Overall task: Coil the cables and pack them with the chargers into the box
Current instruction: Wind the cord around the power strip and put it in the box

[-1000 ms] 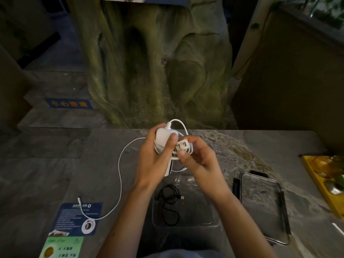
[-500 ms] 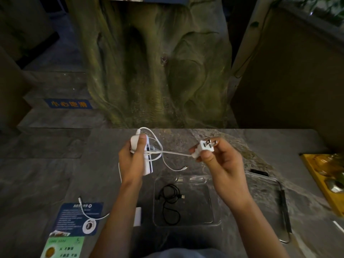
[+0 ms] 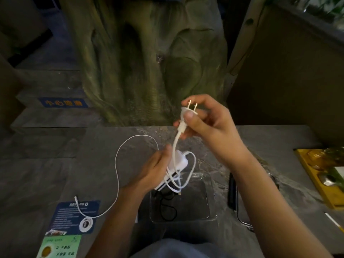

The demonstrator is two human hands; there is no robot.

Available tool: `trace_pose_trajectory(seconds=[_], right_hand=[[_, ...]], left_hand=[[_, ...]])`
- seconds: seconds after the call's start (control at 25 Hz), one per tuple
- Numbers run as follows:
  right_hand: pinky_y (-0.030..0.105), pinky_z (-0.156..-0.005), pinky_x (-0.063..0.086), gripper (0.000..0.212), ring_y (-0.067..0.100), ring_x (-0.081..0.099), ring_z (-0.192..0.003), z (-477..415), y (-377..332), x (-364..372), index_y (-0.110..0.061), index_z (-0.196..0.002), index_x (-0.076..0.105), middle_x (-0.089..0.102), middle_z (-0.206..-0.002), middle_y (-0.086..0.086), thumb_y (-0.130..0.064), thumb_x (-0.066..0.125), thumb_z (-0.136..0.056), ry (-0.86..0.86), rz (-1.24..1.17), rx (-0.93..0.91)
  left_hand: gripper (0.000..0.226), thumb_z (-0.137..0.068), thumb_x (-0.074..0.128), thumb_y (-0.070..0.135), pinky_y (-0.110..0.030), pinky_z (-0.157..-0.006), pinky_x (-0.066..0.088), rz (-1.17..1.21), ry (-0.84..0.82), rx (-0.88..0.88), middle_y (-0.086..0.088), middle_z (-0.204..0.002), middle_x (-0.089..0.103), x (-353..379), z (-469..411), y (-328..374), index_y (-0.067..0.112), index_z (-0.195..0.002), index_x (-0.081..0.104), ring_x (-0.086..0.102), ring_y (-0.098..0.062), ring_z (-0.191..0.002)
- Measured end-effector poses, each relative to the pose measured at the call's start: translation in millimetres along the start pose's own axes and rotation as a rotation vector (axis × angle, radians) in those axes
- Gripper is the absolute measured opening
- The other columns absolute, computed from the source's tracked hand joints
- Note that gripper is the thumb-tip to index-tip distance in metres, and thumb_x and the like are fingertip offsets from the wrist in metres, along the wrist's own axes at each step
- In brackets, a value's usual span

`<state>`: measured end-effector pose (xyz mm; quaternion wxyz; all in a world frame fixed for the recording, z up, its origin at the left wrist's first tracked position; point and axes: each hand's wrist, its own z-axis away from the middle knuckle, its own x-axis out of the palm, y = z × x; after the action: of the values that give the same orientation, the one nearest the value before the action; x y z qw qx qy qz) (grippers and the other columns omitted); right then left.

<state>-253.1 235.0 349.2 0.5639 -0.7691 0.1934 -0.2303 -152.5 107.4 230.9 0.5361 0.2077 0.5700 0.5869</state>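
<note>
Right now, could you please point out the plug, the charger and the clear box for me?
plug (image 3: 182,126), head view, on its white body below the prongs.
charger (image 3: 180,161), head view, on its rounded white body.
box (image 3: 195,203), head view, on its bare clear floor.

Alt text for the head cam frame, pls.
A person's right hand pinches a white two-prong plug, raised above the left hand, which holds a white charger over a clear box containing a black cable. A thin white cable trails left across the grey table.
</note>
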Motion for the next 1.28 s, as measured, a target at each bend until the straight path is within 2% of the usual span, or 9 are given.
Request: trace_pose_trajectory(seconds=[0.12,0.28,0.36,0.48,0.68,0.8,0.96,1.12,1.28], right_hand=[[0.028,-0.061,0.06,0.009,0.019,0.071,-0.066,-25.8,26.5,-10.7,-0.008,-0.097,0.054,0.07,-0.079,0.013,-0.005,0.059,-0.09,0.073,-0.078,0.178],[0.024,-0.059,0.058,0.014,0.015,0.067,-0.061,-21.9,85.0,-25.9,-0.008,-0.087,0.052,0.062,-0.077,0.011,-0.002,0.064,-0.087,0.289,-0.116,0.389],[0.026,-0.063,0.058,0.018,0.018,0.065,-0.067,-6.8,106.9,-30.4,-0.011,-0.084,0.05,0.058,-0.079,0.008,-0.001,0.064,-0.087,0.347,-0.11,0.467],[0.024,-0.061,0.056,0.015,0.019,0.061,-0.069,21.3,123.2,-29.7,-0.012,-0.089,0.052,0.059,-0.081,0.009,-0.001,0.061,-0.089,0.332,-0.159,0.526],[0.025,-0.065,0.055,0.009,0.013,0.062,-0.065,60.6,130.6,-14.6,-0.013,-0.093,0.061,0.064,-0.078,0.005,-0.015,0.054,-0.097,0.302,-0.174,0.674],[0.03,-0.073,0.055,0.02,0.016,0.067,-0.076,83.3,146.4,-9.4,-0.007,-0.098,0.06,0.068,-0.085,0.009,-0.025,0.052,-0.098,0.392,-0.174,0.743],[0.036,-0.081,0.057,0.033,0.027,0.068,-0.093,109.0,163.6,-9.5,0.002,-0.116,0.061,0.07,-0.108,0.023,-0.024,0.053,-0.097,0.473,-0.265,0.755],[0.031,-0.071,0.058,0.019,0.027,0.068,-0.085,125.6,184.4,-14.6,-0.002,-0.107,0.066,0.069,-0.1,0.021,-0.014,0.055,-0.096,0.555,-0.23,0.772],[0.026,-0.056,0.055,0.025,0.022,0.067,-0.071,135.9,209.7,-19.6,0.008,-0.11,0.062,0.067,-0.091,0.02,-0.011,0.052,-0.097,0.668,-0.245,0.891]], left_hand=[[0.082,-0.079,0.024,0.082,-0.04,-0.091,0.05,0.318,-0.071,0.004,-0.005,-0.1,0.072,16.4,8.2,4.6,0.02,-0.106,0.07,0.067,-0.019,-0.095],[0.08,-0.091,0.018,0.063,-0.026,-0.053,0.055,0.808,-0.039,-0.075,-0.012,-0.062,0.068,10.2,14.9,27.1,0.011,-0.078,0.077,0.064,-0.019,-0.051],[0.059,-0.09,0.038,0.057,-0.03,-0.054,0.055,0.736,0.095,-0.035,-0.019,-0.07,0.068,3.0,11.5,25.9,0.008,-0.086,0.07,0.066,-0.024,-0.055],[0.021,-0.087,0.047,0.041,-0.042,-0.061,0.055,0.502,0.349,0.014,-0.024,-0.088,0.068,-3.2,2.9,11.7,0.027,-0.096,0.06,0.068,-0.035,-0.074],[0.035,-0.089,0.035,0.033,-0.038,-0.072,0.049,0.297,0.46,-0.109,-0.012,-0.086,0.068,18.3,-8.3,-6.5,0.016,-0.083,0.065,0.063,-0.031,-0.085],[0.03,-0.099,0.035,0.019,-0.025,-0.07,0.035,0.209,0.452,-0.178,-0.008,-0.09,0.063,45.9,-0.9,-11.4,0.007,-0.086,0.06,0.058,-0.025,-0.09],[0.035,-0.103,0.032,0.026,-0.02,-0.072,0.032,0.149,0.285,-0.228,-0.01,-0.109,0.062,79.0,3.0,-28.8,0.007,-0.112,0.06,0.054,-0.018,-0.093],[0.042,-0.103,0.032,0.034,-0.025,-0.089,0.034,0.11,0.11,-0.277,-0.003,-0.127,0.054,98.6,1.4,-41.4,0.007,-0.13,0.051,0.05,-0.024,-0.123],[0.041,-0.101,0.04,0.032,-0.019,-0.08,0.029,0.043,-0.026,-0.32,-0.008,-0.139,0.049,112.3,-5.3,-54.0,0.014,-0.137,0.043,0.046,-0.024,-0.126]])
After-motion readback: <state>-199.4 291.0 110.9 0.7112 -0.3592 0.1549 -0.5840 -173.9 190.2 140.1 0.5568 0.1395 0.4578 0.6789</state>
